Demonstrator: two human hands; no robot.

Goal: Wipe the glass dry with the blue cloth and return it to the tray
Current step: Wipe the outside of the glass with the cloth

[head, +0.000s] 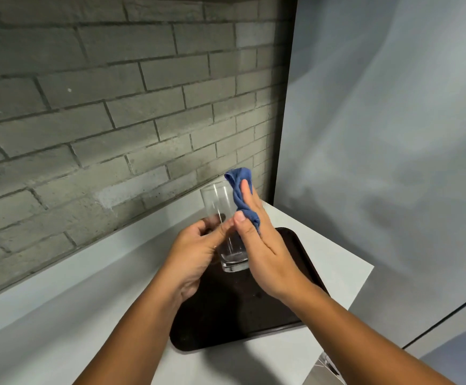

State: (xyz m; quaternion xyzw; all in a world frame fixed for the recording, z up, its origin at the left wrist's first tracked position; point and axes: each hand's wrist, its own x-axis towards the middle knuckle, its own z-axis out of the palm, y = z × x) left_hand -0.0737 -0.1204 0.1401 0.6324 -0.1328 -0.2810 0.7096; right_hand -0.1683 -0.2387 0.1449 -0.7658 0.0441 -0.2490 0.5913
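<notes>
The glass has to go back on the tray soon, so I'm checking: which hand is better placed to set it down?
Left. The left hand already has its grip around the glass above the tray, while the right hand presses the blue cloth against its side.

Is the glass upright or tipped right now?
Roughly upright: the glass has its rim up and thick base down, held in the left hand.

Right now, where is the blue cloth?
In the head view, the blue cloth sits right of centre, pressed by the right hand against the right side of the glass, which the left hand holds above the dark tray.
</notes>
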